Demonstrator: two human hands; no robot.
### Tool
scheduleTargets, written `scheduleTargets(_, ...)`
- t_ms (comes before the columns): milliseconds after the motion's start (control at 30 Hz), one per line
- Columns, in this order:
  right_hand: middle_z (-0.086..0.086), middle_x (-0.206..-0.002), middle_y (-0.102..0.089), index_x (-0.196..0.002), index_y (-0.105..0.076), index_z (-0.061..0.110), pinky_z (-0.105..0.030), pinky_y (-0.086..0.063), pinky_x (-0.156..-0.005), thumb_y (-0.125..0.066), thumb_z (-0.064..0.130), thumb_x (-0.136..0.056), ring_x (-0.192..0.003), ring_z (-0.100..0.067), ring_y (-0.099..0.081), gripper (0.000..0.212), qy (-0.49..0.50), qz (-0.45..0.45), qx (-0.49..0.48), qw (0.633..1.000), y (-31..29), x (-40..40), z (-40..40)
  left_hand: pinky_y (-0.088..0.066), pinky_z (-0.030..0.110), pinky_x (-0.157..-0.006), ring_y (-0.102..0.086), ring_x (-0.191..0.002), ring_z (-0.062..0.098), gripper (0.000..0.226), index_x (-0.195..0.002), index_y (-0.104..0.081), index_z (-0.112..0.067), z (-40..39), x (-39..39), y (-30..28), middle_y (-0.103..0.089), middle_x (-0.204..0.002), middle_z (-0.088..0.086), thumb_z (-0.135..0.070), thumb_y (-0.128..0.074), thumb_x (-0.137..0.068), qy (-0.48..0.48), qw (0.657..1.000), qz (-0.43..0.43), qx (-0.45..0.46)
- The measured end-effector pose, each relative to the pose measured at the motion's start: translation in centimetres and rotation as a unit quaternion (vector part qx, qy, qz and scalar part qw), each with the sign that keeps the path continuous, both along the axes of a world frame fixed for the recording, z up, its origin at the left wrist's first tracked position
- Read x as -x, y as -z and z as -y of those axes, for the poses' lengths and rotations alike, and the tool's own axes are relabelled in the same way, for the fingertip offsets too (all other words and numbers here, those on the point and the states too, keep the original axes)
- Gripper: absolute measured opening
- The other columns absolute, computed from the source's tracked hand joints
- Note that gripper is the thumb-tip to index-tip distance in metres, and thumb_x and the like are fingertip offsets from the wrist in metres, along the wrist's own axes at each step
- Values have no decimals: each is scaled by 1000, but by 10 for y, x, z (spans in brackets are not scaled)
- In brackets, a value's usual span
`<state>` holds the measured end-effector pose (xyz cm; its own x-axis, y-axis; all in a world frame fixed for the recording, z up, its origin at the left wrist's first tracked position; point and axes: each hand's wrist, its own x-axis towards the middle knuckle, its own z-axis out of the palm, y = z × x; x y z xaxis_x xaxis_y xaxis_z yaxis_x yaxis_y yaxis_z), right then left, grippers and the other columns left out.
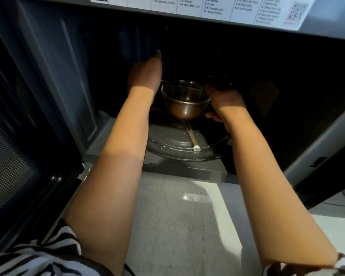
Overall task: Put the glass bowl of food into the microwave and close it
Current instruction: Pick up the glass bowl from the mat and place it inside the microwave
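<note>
Dim inside the microwave cavity [187,56]; hands in deep shadow, forearms and speckled countertop [177,216] lit bright from behind w/ one glare spot. Wide-angle bending at edges; label text up top soft, blurred.

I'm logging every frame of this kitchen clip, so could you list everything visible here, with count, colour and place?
microwave: one, dark grey, cavity open, filling the upper frame.
microwave door: one, black with mesh window, swung open at left.
glass turntable: one, clear, on the cavity floor.
glass bowl: one, clear with brown food, inside the cavity above the turntable.
label strip: one, white with printed menu text and a QR code, along the cavity's top edge.
countertop: one, pale speckled grey, in front of the microwave.
striped sleeves: two, black and white, bottom corners.
left hand: one, inside the cavity, left of the bowl.
right hand: one, at the bowl's right side.
</note>
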<state>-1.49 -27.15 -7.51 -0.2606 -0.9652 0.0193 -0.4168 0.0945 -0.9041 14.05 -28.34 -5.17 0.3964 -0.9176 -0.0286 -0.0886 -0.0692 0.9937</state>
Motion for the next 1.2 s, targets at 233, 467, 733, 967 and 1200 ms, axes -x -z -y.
scheduleTargets(233, 3, -58, -57, -79, -56, 18, -40, -55, -79, -49, 48, -86, -80, -31, -72, 32, 30, -68, -14, 997, -8, -7, -20, -46, 34, -100, -56, -120, 30, 50, -121, -61, -6, -22, 15, -9, -61, -129, 13, -43, -55, -88, -4, 993, 105, 51)
scheduleTargets(467, -14, -92, -73, -103, -64, 15, -48, -56, -83, -46, 57, -71, -90, -36, -71, 56, 26, -69, -19, 997, -34, -10, -60, -46, 30, -90, -60, -113, 33, 33, -103, -69, -8, -60, 17, -32, -68, -118, 13, -34, -54, -89, -36, 992, 119, 27)
scheduleTargets(733, 5, -68, -57, -96, -53, 15, -48, -56, -84, -51, 44, -87, -80, -28, -72, 31, -15, -63, 6, 998, -53, -2, -138, -39, 28, -64, -57, -75, 29, 38, -57, -50, -12, -140, 28, -44, -56, -66, 4, -34, -53, -88, 13, 992, 125, 7)
scheduleTargets(967, 5, -66, -61, -104, -57, 13, -47, -56, -85, -47, 45, -90, -83, -25, -71, 36, -40, -84, 9, 996, -70, 15, -222, -35, 28, -58, -51, -68, 24, 40, -55, -44, -13, -227, 31, -61, -48, -60, 0, -33, -52, -89, 4, 987, 161, 2)
scheduleTargets(1200, -1, -67, -56, -63, -42, 21, -45, -53, -82, -47, 39, -92, -86, -30, -71, 34, -71, -71, 36, 994, -79, 17, -303, -33, 28, -57, -45, -67, 21, 26, -69, -51, -14, -317, 10, -72, -49, -70, 7, -31, -49, -89, -29, 980, 194, 13)
